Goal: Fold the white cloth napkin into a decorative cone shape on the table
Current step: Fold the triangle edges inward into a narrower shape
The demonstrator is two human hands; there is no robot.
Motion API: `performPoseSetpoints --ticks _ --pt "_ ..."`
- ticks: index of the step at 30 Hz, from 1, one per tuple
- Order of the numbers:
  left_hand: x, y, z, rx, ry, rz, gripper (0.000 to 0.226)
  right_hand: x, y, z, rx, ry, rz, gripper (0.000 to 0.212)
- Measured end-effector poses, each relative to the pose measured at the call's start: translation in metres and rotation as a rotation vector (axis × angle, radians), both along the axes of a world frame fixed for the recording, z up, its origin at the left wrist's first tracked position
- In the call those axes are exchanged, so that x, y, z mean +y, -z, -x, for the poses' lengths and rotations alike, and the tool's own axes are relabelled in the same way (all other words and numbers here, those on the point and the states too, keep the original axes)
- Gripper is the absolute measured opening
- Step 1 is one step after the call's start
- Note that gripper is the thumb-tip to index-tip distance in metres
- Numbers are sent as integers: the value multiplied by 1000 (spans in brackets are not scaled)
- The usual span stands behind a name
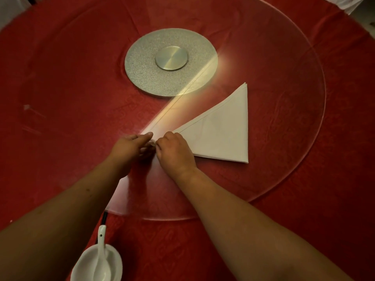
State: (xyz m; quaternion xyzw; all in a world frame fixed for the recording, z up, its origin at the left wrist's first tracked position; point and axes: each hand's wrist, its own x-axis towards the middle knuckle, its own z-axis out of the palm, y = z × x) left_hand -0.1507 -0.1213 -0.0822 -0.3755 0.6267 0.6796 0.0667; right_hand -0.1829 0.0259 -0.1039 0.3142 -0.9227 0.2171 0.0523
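Note:
The white cloth napkin [223, 130] lies folded into a triangle on the glass turntable, its long straight edge on the right and one point toward me at the left. Both hands meet at that left point. My right hand [174, 151] rests on the napkin's corner with fingers curled around the tip. My left hand [132, 147] reaches in from the left and pinches the same tip, which is mostly hidden between the fingers.
A round glass turntable [304, 98] covers the red tablecloth [50, 78], with a silver hub disc [170, 61] at its centre. A white bowl [97, 264] with a white spoon [100, 252] sits near the front edge, beside dark chopsticks [104, 217].

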Motion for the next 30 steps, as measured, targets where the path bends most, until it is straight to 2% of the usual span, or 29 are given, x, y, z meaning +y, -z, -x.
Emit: performPoseSetpoints --ticks 4,9,13,16,22,24,27,30 --pt "3 0 2 -31 42 68 19 12 3 -2 -33 -61 92 17" --pt "8 2 7 -70 92 194 8 48 7 -1 -60 -203 -38 46" --pt "5 2 6 -114 138 320 12 89 13 20 -137 -197 -296 74" --pt "3 1 2 -134 137 394 15 122 19 38 -137 -101 -377 76" --pt "7 -1 -6 -124 121 410 11 167 20 52 -169 201 -413 76" --pt "12 -3 -5 -106 144 406 6 165 19 50 -176 223 -420 75" --pt "16 -6 -4 -114 249 381 22 163 16 48 -187 236 -429 75" --pt "16 -5 -2 -185 318 485 21 160 13 40 -222 251 -426 76"
